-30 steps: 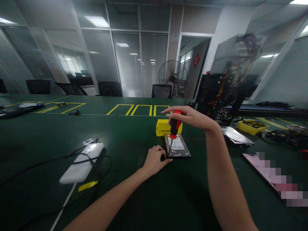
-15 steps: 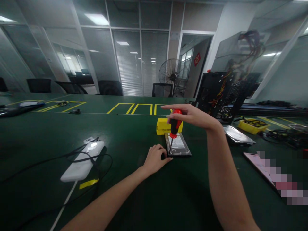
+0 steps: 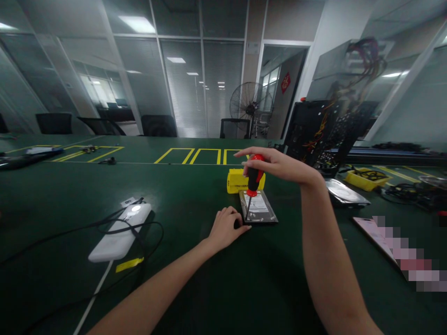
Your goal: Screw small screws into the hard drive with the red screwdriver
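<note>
A hard drive [image 3: 261, 205] lies flat on the green table, label side up. My left hand [image 3: 224, 228] steadies it at the near left corner, fingers curled along the left side and thumb reaching along the front edge. From above, my right hand [image 3: 274, 163] grips a red-and-black screwdriver [image 3: 254, 179] by the top of its handle, index finger stretched out past it. The screwdriver leans slightly, its tip down at the drive's near left corner; any screw there is too small to see. Right behind the drive stands a yellow box [image 3: 236, 181].
A white power strip [image 3: 120, 237] with black cables lies to the left. On the right are a second hard drive [image 3: 345, 191], a yellow tray [image 3: 366, 180] with cables, a pink flat item [image 3: 379, 237] and an opened computer case [image 3: 307, 130].
The view has shifted very slightly. Both hands keep their hold, and the screwdriver stays at the same corner of the hard drive.
</note>
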Available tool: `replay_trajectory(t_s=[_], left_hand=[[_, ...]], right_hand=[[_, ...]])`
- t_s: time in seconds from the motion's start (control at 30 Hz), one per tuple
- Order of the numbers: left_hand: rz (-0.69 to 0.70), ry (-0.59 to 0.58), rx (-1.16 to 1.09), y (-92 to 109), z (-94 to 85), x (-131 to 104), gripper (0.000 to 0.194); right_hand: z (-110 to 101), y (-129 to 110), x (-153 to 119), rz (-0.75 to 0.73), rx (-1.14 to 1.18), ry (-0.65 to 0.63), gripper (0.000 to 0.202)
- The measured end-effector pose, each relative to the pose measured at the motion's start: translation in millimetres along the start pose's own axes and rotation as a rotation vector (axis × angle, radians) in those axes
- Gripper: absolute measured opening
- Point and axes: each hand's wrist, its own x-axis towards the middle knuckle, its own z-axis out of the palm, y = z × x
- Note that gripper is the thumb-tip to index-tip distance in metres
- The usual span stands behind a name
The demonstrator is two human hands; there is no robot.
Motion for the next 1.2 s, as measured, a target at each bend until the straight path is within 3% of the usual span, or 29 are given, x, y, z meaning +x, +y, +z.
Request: replay_trajectory(t_s=[0.4, 0.63, 0.87, 1.2], left_hand=[[-0.004, -0.005, -0.009, 0.1, -1.1, -0.2, 0.032], [0.006, 0.014, -0.006, 0.4, -0.5, -0.2, 0.032], [0.012, 0.012, -0.009, -1.4, 0.7, -0.3, 0.031], [0.016, 0.02, -0.004, -2.3, 1.2, 0.1, 0.031]], right_hand=[[-1.2, -1.5, -3.6, 0.012, -0.053, -0.003, 0.039], [-2.0, -4.5, -4.6, -0.032, -0.282, 0.007, 0.05], [-1.9, -0.1, -2.9, -0.064, -0.225, -0.039, 0.056], [1.8, 9.8, 4.7, -0.027, -0.319, 0.103, 0.061]])
